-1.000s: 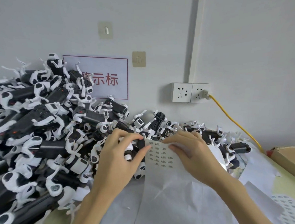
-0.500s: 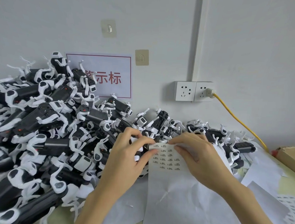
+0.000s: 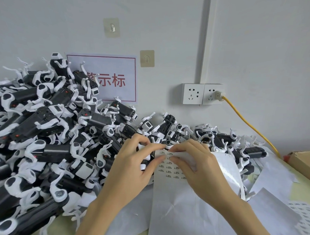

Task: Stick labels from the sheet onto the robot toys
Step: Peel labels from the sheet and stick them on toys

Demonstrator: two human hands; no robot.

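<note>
A big heap of black-and-white robot toys [image 3: 49,130] fills the left and middle of the table against the wall. A white label sheet [image 3: 171,203] with rows of small printed labels near its top lies in front of me. My left hand [image 3: 130,169] grips a black-and-white robot toy [image 3: 145,163] and also holds the sheet's upper left edge with its thumb. My right hand [image 3: 196,165] lies on the sheet's upper right, its fingertips pinching at the top row of labels beside the left fingertips. Whether a label is lifted off I cannot tell.
More white backing sheets [image 3: 276,177] lie at the right, one with labels [image 3: 302,214] at the far right edge. A cardboard box [image 3: 303,163] sits at the right. A yellow cable [image 3: 248,125] runs from the wall socket [image 3: 203,93] down behind the toys.
Both hands have stayed on the sheet's top edge and the fingertips have drawn closer together at the top row of labels. The view has tilted slightly.
</note>
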